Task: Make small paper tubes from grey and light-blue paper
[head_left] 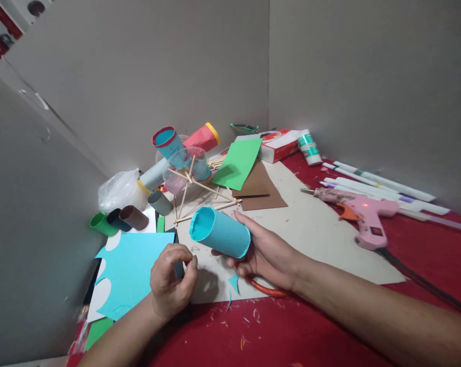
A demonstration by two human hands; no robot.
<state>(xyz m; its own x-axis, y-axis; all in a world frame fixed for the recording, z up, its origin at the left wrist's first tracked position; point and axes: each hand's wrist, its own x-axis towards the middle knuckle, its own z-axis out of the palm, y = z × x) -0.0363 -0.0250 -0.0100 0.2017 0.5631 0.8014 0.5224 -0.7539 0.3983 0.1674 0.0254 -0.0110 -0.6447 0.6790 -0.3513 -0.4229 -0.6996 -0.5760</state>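
Observation:
My right hand (266,250) is wrapped round a light-blue paper-covered tube (224,232), which lies tilted with its open end facing left. Just left of the tube is my left hand (172,278), fingers curled and thumb against the index finger; anything in that pinch is too small or hidden to make out. Beneath my right hand an orange handle (268,289) shows, the rest of it covered. Small blue paper scraps (234,283) lie on the pale board between my hands. A blue sheet (138,265) with scalloped cuts lies beside my left hand.
Short coloured tubes (134,218) stand at the left near a plastic bag (119,191). A stick frame (192,188), green paper (238,163) and brown paper (261,188) lie ahead. At right are a pink glue gun (363,209) with its cord and several white markers (386,181). Grey panels enclose the back.

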